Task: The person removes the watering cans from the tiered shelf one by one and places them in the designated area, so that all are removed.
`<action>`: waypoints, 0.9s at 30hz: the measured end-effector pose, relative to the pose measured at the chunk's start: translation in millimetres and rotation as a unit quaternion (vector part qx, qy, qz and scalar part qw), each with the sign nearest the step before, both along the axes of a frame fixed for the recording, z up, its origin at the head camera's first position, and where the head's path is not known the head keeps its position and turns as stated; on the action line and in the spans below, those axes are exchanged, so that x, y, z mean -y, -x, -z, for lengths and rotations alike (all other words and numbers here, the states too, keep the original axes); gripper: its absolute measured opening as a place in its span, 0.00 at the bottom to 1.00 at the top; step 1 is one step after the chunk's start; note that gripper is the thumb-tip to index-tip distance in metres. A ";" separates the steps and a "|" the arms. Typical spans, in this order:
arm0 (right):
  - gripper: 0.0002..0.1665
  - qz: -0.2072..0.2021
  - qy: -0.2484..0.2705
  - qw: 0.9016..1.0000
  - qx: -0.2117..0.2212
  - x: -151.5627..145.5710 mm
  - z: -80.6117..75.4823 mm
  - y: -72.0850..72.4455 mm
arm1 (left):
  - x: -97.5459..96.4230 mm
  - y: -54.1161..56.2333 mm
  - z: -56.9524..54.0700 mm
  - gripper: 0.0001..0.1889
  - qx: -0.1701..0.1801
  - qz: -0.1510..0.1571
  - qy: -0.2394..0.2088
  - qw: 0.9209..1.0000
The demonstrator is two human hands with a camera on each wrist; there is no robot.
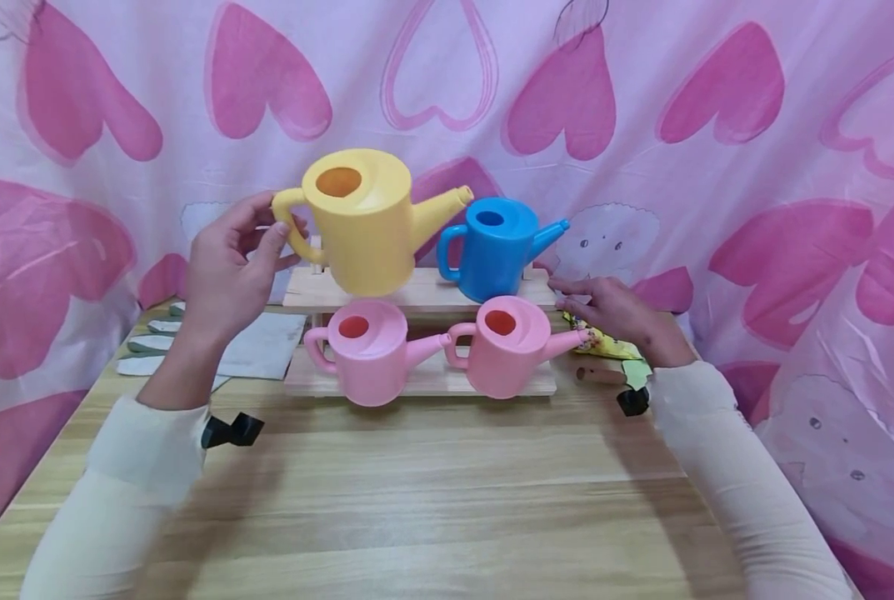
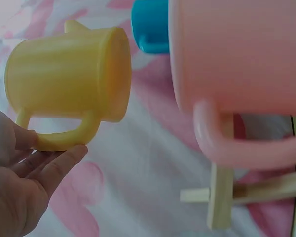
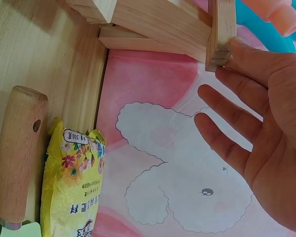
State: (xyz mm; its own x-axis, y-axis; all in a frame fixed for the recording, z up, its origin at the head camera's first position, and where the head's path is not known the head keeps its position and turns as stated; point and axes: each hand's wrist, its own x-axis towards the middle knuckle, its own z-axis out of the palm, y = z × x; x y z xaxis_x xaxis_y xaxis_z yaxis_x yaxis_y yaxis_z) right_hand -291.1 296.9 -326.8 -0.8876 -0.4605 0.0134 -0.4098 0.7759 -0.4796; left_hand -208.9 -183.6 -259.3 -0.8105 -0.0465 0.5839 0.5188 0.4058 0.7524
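Observation:
My left hand [image 1: 229,275] holds a yellow watering can [image 1: 367,237] by its handle, fingers and thumb around it. In the left wrist view the can's bottom shows, raised off the wooden shelf. My right hand [image 1: 617,312] pinches the right end of the upper board of a two-step wooden shelf [image 1: 432,293]; the right wrist view shows thumb and index finger at the board's end, the other fingers loose. On that upper board a blue watering can [image 1: 495,258] stands at the right. Two pink watering cans, one left [image 1: 372,371] and one right [image 1: 510,362], stand on the lower board, spouts rightward.
Left of the shelf lie white cloth gloves [image 1: 262,346] with grey-green edges. To its right are a yellow flowered packet [image 1: 607,343] and a wooden-handled tool [image 1: 600,375] with a pale green end. A pink heart-patterned curtain [image 1: 439,75] hangs behind the wooden table [image 1: 432,492].

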 end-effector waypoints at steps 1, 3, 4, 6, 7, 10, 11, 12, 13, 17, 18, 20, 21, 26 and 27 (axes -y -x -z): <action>0.31 0.000 0.000 1.000 0.001 0.0 0.0 -0.3 | -2.6 -3.9 -1.2 0.19 -0.001 0.005 0.005 1.000; 0.31 0.001 0.001 1.000 0.003 -0.5 0.0 -1.3 | -8.4 -11.7 -3.7 0.19 -0.001 0.022 0.007 1.000; 0.31 0.000 -0.001 1.000 0.004 -0.8 0.0 -1.6 | -11.4 -15.8 -4.7 0.19 -0.001 0.030 0.007 1.000; 0.32 -0.001 -0.001 1.000 0.006 -1.6 0.2 -2.4 | -17.5 -24.7 -6.3 0.19 0.006 0.045 0.010 0.999; 0.32 0.000 0.000 1.000 0.007 -2.0 0.6 -2.8 | -20.5 -29.0 -6.6 0.19 0.010 0.054 0.010 0.998; 0.32 0.000 -0.001 1.000 0.012 -2.5 0.6 -3.5 | -28.9 -39.8 -5.4 0.18 0.017 0.082 0.003 0.996; 0.32 0.000 -0.001 1.000 0.011 -2.4 0.6 -3.7 | -31.1 -42.6 -4.4 0.18 0.018 0.091 0.003 0.996; 0.32 -0.001 0.001 1.000 0.010 -2.1 0.5 -3.7 | -33.5 -44.9 -3.3 0.17 0.018 0.099 0.005 0.995; 0.32 -0.002 0.003 1.000 0.009 -1.6 0.3 -3.7 | -35.9 -47.1 -2.0 0.16 0.019 0.108 0.005 0.994; 0.30 -0.004 0.000 1.000 -0.016 -0.7 0.3 -2.8 | -44.7 -56.1 4.7 0.15 0.029 0.141 0.010 0.989; 0.29 -0.006 0.000 1.000 -0.019 -0.5 0.4 -2.5 | -47.2 -58.3 6.7 0.14 0.032 0.150 0.009 0.988; 0.29 -0.002 -0.001 1.000 -0.022 -0.5 0.5 -2.1 | -51.7 -62.9 12.0 0.14 0.036 0.164 0.014 0.986; 0.30 -0.001 -0.001 1.000 -0.020 -0.2 0.5 -2.0 | -54.1 -64.9 14.9 0.14 0.037 0.169 0.018 0.985; 0.31 0.004 -0.001 1.000 -0.006 0.5 0.5 -1.9 | -66.2 -75.2 31.5 0.14 0.058 0.197 0.030 0.978; 0.31 0.004 -0.001 1.000 -0.005 0.8 0.4 -2.0 | -68.6 -77.2 34.9 0.15 0.069 0.205 0.029 0.976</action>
State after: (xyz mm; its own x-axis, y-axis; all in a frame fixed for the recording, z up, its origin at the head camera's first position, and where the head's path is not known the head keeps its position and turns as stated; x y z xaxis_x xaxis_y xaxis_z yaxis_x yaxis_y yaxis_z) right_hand -289.1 296.1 -327.1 -0.8908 -0.4538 0.0219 -0.4089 0.7799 -0.4739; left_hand -131.7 -115.0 -294.2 -0.8247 0.3286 0.4603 0.5423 0.2286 0.8085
